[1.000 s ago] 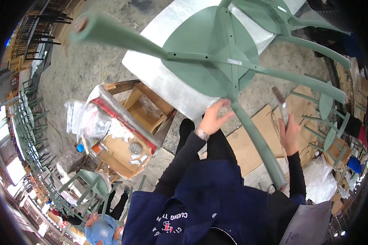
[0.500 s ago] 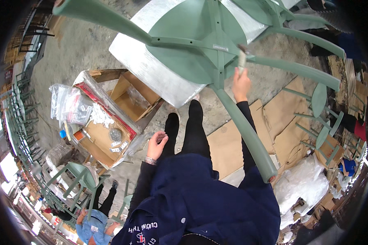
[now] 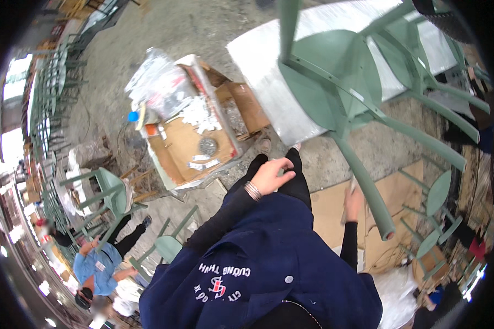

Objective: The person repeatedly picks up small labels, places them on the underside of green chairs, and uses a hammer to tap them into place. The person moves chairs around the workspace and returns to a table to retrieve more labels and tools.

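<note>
A green chair (image 3: 335,71) lies upside down on a white-wrapped table (image 3: 269,82), its legs pointing up and out. My right hand (image 3: 354,203) is low at the right, beside the near chair leg (image 3: 365,186). It grips the pale handle of a hammer (image 3: 352,183); the hammer's head is blurred and hard to make out. In front of my body hangs my left hand (image 3: 273,175), fingers loosely bent and thumb apart, with nothing plainly visible in it. To its left stands a cardboard box (image 3: 186,148) with white small parts (image 3: 200,115) and a round grey heap (image 3: 208,146).
Another upturned green chair (image 3: 395,55) stands farther right on the table. Plastic bags (image 3: 162,85) lie on the box's far end, with a brown carton (image 3: 246,104) beside it. Cardboard sheets (image 3: 384,203) cover floor at right. A person in blue (image 3: 96,263) is at lower left near chairs.
My right hand with the hammer has dropped from the chair's underside to beside the near leg. My left hand has risen in front of my body. The view has swung left.
</note>
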`<act>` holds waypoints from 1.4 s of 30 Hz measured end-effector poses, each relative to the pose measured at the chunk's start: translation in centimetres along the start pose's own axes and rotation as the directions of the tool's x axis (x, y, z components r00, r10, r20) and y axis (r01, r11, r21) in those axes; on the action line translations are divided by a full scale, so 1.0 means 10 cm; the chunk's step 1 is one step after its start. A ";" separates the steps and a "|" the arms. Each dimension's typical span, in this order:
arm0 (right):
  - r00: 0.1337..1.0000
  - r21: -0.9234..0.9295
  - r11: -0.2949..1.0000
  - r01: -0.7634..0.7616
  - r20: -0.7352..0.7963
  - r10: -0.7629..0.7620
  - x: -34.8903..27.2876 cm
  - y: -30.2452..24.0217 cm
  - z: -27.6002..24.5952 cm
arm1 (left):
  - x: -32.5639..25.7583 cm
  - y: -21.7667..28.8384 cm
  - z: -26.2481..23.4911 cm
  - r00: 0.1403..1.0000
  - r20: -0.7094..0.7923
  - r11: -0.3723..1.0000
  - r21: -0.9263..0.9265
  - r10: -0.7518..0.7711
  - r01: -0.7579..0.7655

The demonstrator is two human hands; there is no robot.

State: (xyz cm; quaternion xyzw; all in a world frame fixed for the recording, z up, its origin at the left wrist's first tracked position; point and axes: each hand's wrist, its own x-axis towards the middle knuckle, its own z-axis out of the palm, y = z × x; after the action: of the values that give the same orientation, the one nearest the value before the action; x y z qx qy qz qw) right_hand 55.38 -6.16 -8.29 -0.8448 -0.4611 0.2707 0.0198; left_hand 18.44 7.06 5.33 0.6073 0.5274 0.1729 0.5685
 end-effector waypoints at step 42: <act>0.922 0.674 0.659 0.334 -0.090 -0.376 2.68 2.06 -2.95 | 2.38 2.55 4.12 0.919 0.381 0.928 0.297 0.100 -0.224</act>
State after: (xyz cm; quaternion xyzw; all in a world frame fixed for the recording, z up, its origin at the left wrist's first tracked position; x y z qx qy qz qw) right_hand 96.74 9.55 -0.80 -0.6640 -0.4866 0.4346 0.3653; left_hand 72.27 11.19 6.24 0.7581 0.3835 0.0144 0.5272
